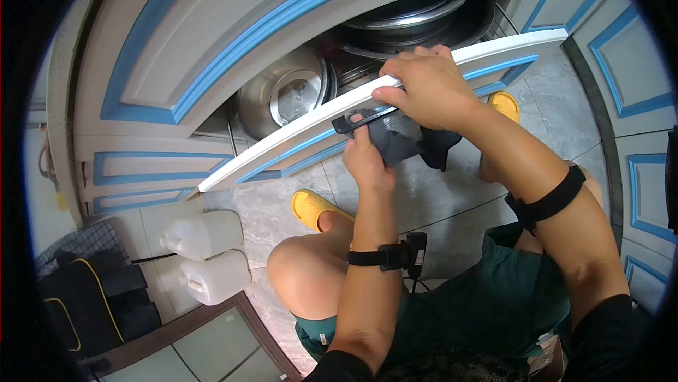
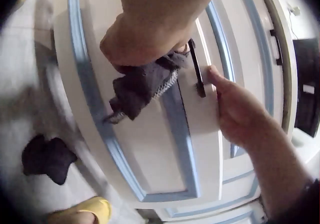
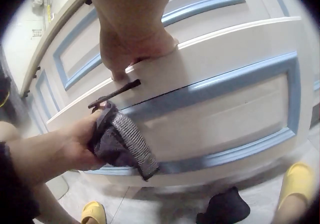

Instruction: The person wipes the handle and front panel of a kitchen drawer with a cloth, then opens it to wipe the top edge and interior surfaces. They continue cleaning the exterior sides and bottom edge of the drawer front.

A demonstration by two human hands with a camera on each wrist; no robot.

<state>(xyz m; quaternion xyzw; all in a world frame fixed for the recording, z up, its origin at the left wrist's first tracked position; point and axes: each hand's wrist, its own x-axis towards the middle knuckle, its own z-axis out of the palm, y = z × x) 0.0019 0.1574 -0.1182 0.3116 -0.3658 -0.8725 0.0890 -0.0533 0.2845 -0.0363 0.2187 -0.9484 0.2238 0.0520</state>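
My left hand (image 1: 371,159) holds a dark grey cloth (image 1: 397,140) with a lighter ribbed side (image 3: 132,139) against the drawer front (image 1: 304,131). Its fingers are at the black bar handle (image 1: 364,119), the cloth bunched beside them. Over the drawer's white top edge, my right hand (image 1: 434,89) grips with the thumb outside and the fingers on the inner side. The left wrist view shows the cloth (image 2: 142,84) hanging below the left hand (image 2: 150,39), with the right hand (image 2: 240,109) across the handle from it.
Inside the pulled-out drawer stand steel pots (image 1: 282,92) and a wide dark pan (image 1: 424,36). A black flat thing (image 3: 225,206) lies on the tiled floor between yellow slippers (image 1: 318,209). Two white jugs (image 1: 215,276) and a dark bag (image 1: 92,304) are at left.
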